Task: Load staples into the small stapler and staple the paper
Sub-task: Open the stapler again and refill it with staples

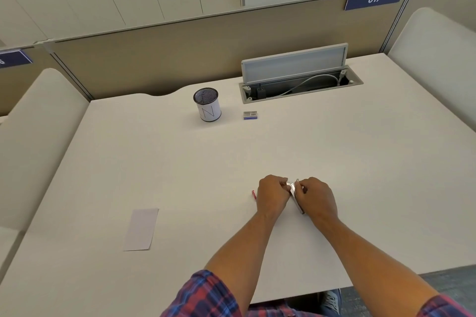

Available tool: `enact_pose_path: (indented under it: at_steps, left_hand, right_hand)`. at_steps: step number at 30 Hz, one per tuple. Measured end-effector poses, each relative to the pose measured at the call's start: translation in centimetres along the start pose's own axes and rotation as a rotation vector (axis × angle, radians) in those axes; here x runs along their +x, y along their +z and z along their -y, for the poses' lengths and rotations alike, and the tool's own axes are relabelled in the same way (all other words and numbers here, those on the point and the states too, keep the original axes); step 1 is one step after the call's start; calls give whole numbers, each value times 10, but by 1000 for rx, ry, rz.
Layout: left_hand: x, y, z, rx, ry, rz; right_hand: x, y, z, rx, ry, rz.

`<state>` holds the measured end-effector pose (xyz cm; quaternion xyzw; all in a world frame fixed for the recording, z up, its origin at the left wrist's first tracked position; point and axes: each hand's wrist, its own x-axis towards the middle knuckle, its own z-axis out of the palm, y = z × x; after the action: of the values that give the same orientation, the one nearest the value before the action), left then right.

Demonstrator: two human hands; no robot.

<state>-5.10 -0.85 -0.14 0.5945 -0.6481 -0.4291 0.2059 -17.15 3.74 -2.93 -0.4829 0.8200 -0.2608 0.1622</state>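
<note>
Both of my hands meet over the near middle of the white desk [231,152]. A small stapler [296,199] with a silver metal channel sits between them, its red end [254,193] poking out left of my left hand. My left hand [272,195] grips the stapler's left part, fingers curled. My right hand [318,198] holds the metal part from the right, fingertips pinching near its top. A folded sheet of paper [141,229] lies flat on the desk to the left, apart from my hands. A small blue staple box [250,115] rests further back.
A mesh pen cup [208,108] with a white label stands behind, left of the staple box. An open cable hatch [298,82] with its lid raised sits at the back right. Padded dividers flank the desk on both sides.
</note>
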Motion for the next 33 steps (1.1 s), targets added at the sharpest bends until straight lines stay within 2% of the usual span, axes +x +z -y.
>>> enact_pose_path:
  at_steps: [6, 10, 14, 18, 26, 33]
  left_hand:
    - [1, -13, -1, 88, 91, -7]
    - [3, -31, 9, 208, 168, -104]
    - [3, -51, 28, 292, 94, -208]
    - [-5, -63, 46, 319, -41, -227]
    - [-11, -68, 53, 198, -164, -102]
    - [-10, -69, 59, -131, -287, -108]
  right_hand:
    - [-1, 0, 2, 92, 52, -41]
    - [-5, 2, 14, 129, -71, -101]
    - [-10, 11, 33, 78, -178, -26]
    - [-17, 23, 45, 3, -202, 71]
    - [-21, 36, 53, 27, -202, 201]
    - [-25, 47, 59, 209, -229, 207]
